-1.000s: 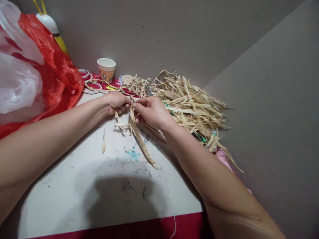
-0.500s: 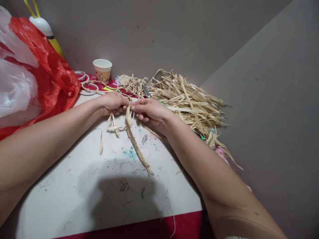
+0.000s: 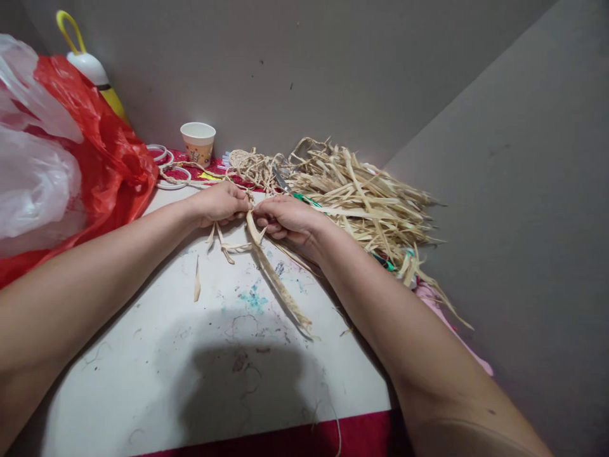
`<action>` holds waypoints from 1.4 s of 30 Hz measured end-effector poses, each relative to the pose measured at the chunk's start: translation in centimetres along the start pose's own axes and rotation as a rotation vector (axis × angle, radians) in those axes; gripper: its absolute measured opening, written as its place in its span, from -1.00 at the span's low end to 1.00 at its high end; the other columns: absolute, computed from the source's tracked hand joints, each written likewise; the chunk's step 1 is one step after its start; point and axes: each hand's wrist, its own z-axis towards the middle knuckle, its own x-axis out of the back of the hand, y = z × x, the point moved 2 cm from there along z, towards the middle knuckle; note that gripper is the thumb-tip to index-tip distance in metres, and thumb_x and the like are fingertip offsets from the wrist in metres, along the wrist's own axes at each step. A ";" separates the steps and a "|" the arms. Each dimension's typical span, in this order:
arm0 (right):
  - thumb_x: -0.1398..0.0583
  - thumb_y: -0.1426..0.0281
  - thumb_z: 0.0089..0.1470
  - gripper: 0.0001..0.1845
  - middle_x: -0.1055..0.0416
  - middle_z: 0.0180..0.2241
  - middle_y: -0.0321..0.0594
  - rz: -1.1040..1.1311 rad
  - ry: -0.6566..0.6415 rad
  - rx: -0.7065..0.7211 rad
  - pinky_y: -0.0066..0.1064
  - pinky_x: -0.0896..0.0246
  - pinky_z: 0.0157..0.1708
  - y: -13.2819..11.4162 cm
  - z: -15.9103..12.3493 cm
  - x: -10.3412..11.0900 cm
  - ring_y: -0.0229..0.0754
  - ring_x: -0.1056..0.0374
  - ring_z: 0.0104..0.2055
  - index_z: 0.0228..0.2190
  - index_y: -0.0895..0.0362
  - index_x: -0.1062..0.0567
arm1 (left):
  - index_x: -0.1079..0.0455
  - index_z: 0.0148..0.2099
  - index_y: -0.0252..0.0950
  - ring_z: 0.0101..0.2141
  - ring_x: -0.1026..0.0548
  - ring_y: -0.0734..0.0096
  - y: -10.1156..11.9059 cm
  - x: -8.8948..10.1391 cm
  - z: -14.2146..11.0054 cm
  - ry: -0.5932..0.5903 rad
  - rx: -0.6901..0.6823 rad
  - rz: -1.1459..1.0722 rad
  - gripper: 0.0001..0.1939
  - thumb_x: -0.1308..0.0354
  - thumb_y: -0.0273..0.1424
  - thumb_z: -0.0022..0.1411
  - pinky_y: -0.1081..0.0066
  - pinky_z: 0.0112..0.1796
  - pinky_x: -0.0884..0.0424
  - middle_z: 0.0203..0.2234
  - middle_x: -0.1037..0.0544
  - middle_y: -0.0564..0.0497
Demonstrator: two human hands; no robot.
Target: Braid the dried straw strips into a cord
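Observation:
Both hands meet over the far part of the white board [image 3: 157, 374]. My left hand [image 3: 222, 204] pinches the end of a braided straw cord, whose knotted part shows just above the fingertips. Close against it, my right hand [image 3: 288, 219] has its thumb and finger pinched on a dry straw strip [image 3: 278, 289]. The strip hangs from between the hands and slants down to the right across the board. Shorter straw ends [image 3: 223, 244] dangle below the left fingers. Exactly how the strands cross is hidden by the fingertips.
A heap of dry straw [image 3: 366, 197] lies at the right, with green-handled scissors [image 3: 304, 200] at its edge. Behind are coiled braid [image 3: 259, 166], a paper cup [image 3: 198, 145] and white rings [image 3: 175, 178]. Plastic bags [image 3: 109, 152] and a yellow-white bottle [image 3: 98, 76] stand left; grey walls rise behind.
The hands stay together, their fingertips shifting slightly around the straw. The hanging strip swung left, then back to the right. The whole view has tilted a little.

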 end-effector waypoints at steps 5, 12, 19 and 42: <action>-0.10 0.46 0.13 -0.75 -0.04 -0.72 -0.46 -0.046 -0.082 -0.033 -0.66 0.32 -0.81 0.0 -0.1 0.2 -0.51 0.15 -0.78 -0.58 0.20 -0.26 | -0.18 -0.64 -0.31 -0.80 -0.02 0.73 -0.1 0.3 0.0 -0.050 -0.016 0.014 -0.67 -0.13 -0.42 0.12 0.52 -0.69 0.14 -0.82 -0.13 0.19; -0.06 0.46 0.16 -0.73 -0.03 -0.73 -0.47 -0.056 -0.127 -0.054 -0.67 0.33 -0.81 0.0 0.0 0.1 -0.52 0.16 -0.79 -0.57 0.21 -0.27 | -0.25 -0.60 -0.33 -0.81 -0.03 0.73 -0.1 0.3 0.1 -0.057 0.038 -0.040 -0.76 -0.13 -0.49 0.09 0.54 -0.71 0.13 -0.81 -0.17 0.19; -0.07 0.49 0.09 -0.71 -0.05 -0.79 -0.44 -0.144 0.057 -0.008 -0.59 0.35 -0.85 0.1 0.2 -0.5 -0.49 0.17 -0.83 -0.65 0.18 -0.26 | -0.22 -0.68 -0.34 -0.80 0.02 0.73 0.6 0.2 -0.4 -0.072 0.099 -0.029 -0.66 -0.12 -0.46 0.11 0.52 -0.67 0.18 -0.85 -0.08 0.16; -0.05 0.54 0.00 -0.78 -0.03 -0.79 -0.46 0.165 -0.035 -0.014 -0.63 0.38 -0.83 0.1 0.4 -0.7 -0.49 0.18 -0.81 -0.63 0.18 -0.20 | -0.37 -0.67 -0.33 -0.74 -0.31 0.49 3.9 -0.6 -2.3 0.134 0.050 0.392 -0.82 -0.11 -0.56 -0.07 0.49 -0.65 -0.16 -0.78 -0.40 -0.02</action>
